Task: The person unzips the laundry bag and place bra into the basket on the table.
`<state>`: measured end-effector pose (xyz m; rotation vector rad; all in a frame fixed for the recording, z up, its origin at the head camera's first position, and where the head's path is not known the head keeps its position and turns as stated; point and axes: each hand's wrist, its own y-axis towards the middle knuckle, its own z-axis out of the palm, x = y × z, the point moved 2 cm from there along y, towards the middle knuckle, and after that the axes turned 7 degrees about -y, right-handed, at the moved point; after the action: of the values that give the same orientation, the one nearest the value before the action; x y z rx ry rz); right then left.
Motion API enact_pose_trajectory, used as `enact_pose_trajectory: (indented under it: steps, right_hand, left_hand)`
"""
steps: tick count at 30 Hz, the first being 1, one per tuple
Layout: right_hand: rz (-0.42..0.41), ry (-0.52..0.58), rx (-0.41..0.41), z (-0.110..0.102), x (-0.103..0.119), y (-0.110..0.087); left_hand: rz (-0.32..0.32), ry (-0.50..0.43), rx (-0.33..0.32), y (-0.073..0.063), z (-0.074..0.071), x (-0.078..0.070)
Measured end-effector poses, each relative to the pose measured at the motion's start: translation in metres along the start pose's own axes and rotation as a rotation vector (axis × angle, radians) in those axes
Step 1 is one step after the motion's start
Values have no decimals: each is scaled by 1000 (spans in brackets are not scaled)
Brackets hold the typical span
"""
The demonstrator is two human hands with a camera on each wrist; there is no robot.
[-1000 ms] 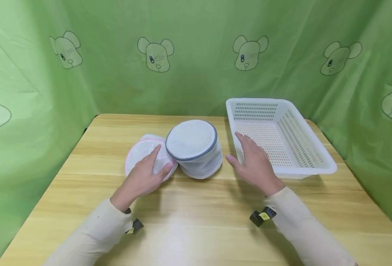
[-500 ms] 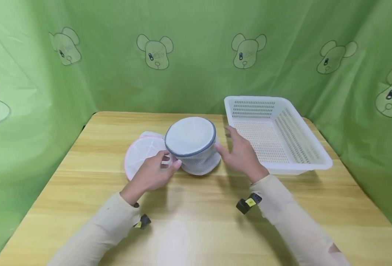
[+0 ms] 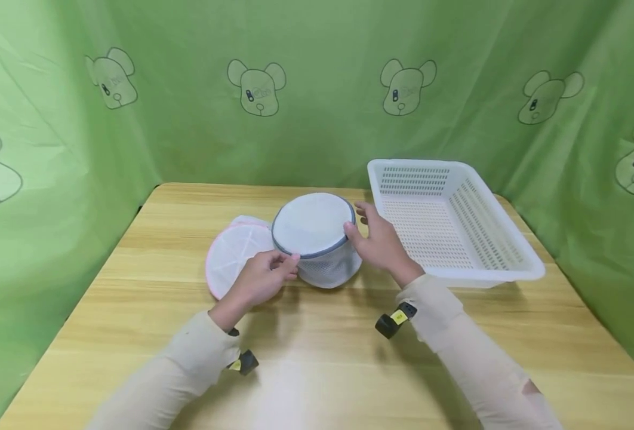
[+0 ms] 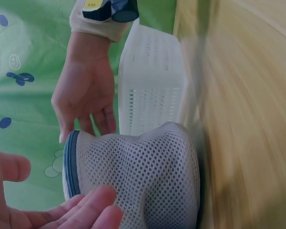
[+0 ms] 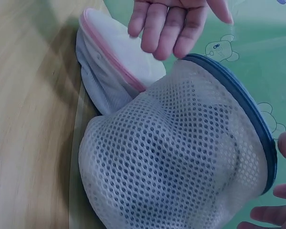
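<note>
A white mesh laundry bag (image 3: 313, 224) with a blue-grey rim stands tilted on the table, its round lid facing up. At its near left rim is my left hand (image 3: 265, 278), thumb apart from the fingers, which lie at the mesh in the left wrist view. My right hand (image 3: 378, 242) is at the bag's right side with its thumb by the rim (image 5: 257, 114) and its fingers spread. Beside it on the left, a pink-rimmed white laundry bag (image 3: 233, 257) lies on the table, partly behind my left hand and the first bag.
A white perforated plastic basket (image 3: 491, 276) stands on the right of the wooden table (image 3: 317, 382), close to my right hand. A green curtain (image 3: 322, 137) with printed bear heads hangs behind and at both sides.
My left hand has moved right from over the pink-rimmed bag to the blue-grey rim. My right hand has moved left from the basket's edge to the bag's right side.
</note>
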<state>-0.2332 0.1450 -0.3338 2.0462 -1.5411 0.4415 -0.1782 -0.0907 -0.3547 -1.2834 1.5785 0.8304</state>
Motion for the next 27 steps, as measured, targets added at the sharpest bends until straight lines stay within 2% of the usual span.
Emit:
enact_pose_trajectory:
  steps: [7,13,21,27]
  right_hand:
    - [45,79,19,3,4,3]
    - [69,64,53,6,3,2]
    - [104,196,144,2,3,-8]
    - [110,240,129,-1,1,-12]
  left_hand:
    - [-12,8,-9,4,6,-4]
    - [-33,-67,-31,7,5,-5]
    - [-75,-216,-30,9,8,-3]
    - [-86,-220,-32,13,6,-3]
